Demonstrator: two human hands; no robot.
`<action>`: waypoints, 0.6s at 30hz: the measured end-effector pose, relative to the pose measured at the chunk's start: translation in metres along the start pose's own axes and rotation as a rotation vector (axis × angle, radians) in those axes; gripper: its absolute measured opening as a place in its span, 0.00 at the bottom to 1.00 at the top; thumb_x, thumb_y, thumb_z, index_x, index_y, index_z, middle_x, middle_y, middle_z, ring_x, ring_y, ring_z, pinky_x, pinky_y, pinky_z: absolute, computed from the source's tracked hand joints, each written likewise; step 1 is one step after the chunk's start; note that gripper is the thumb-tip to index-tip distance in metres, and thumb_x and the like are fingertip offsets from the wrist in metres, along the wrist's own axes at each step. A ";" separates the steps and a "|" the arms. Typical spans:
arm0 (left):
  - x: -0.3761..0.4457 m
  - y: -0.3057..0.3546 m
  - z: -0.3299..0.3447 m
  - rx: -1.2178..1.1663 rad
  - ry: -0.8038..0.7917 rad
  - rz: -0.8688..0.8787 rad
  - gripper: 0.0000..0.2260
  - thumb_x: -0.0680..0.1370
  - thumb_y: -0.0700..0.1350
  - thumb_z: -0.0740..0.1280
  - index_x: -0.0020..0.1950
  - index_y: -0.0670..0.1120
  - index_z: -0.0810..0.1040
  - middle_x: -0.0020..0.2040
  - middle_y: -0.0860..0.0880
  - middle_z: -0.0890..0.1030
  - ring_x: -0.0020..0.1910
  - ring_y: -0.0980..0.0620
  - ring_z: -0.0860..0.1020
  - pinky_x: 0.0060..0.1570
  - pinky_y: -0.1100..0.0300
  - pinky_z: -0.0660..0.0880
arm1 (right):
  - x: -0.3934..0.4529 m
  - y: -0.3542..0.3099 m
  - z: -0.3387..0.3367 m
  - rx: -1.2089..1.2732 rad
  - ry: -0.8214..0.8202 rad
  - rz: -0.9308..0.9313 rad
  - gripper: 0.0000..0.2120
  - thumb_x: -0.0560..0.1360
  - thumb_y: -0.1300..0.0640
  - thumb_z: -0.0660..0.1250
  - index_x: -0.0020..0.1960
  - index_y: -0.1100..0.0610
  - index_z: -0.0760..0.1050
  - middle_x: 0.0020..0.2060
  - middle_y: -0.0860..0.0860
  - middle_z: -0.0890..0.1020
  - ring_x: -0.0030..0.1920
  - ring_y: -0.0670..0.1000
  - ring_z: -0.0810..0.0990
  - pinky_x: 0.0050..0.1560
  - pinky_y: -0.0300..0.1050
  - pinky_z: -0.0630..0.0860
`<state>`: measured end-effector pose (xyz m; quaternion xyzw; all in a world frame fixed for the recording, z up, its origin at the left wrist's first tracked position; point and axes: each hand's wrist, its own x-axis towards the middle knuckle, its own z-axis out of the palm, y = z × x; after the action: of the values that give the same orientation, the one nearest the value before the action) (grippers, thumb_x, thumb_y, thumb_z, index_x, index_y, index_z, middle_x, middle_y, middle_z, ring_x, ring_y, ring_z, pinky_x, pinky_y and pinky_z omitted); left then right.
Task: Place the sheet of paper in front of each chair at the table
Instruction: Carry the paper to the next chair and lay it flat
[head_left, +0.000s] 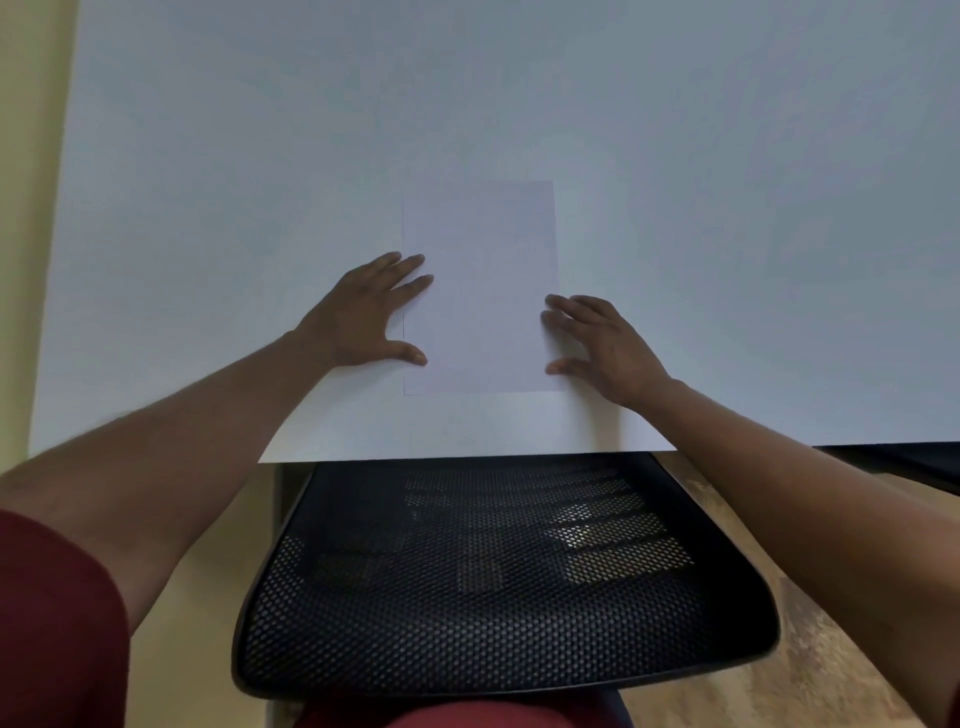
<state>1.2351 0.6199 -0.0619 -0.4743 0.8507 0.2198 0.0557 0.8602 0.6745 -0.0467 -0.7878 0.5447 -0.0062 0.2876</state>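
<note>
A dark red sleeve (57, 623) fills the lower left, beside the black mesh chair back (498, 577) tucked under the white table (208, 208). The left hand (363, 317), fingers spread flat, presses the left edge of the white rectangular paper sheet (483, 291), which lies flat near the table's front edge; the right hand (602, 348), fingers spread, touches its right edge.

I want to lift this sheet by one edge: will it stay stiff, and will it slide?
The sheet is a single thin leaf lying flat on the table, so it will probably droop. The tabletop looks smooth, so it likely slides easily. The left hand and right hand rest at its side edges.
</note>
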 end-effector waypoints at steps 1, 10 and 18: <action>0.001 -0.001 0.000 -0.007 0.010 -0.006 0.60 0.66 0.88 0.52 0.88 0.51 0.59 0.89 0.51 0.55 0.88 0.43 0.53 0.85 0.43 0.55 | 0.001 0.001 0.000 0.004 0.006 0.003 0.36 0.76 0.43 0.75 0.79 0.57 0.72 0.81 0.50 0.70 0.79 0.59 0.66 0.79 0.54 0.66; -0.002 0.002 0.003 -0.090 -0.016 -0.044 0.58 0.67 0.82 0.66 0.88 0.50 0.57 0.89 0.52 0.51 0.88 0.50 0.46 0.84 0.55 0.44 | 0.000 0.004 0.008 -0.020 0.028 -0.006 0.35 0.78 0.44 0.73 0.81 0.55 0.69 0.82 0.49 0.67 0.81 0.57 0.64 0.80 0.53 0.65; -0.004 0.010 -0.002 -0.147 -0.026 -0.084 0.56 0.69 0.77 0.70 0.88 0.50 0.56 0.89 0.53 0.48 0.88 0.51 0.44 0.85 0.55 0.43 | -0.001 0.005 0.010 -0.002 0.035 0.005 0.34 0.79 0.50 0.74 0.82 0.55 0.67 0.83 0.49 0.65 0.82 0.58 0.63 0.79 0.57 0.68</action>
<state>1.2292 0.6263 -0.0555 -0.5094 0.8108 0.2853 0.0410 0.8584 0.6790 -0.0569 -0.7865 0.5517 -0.0186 0.2771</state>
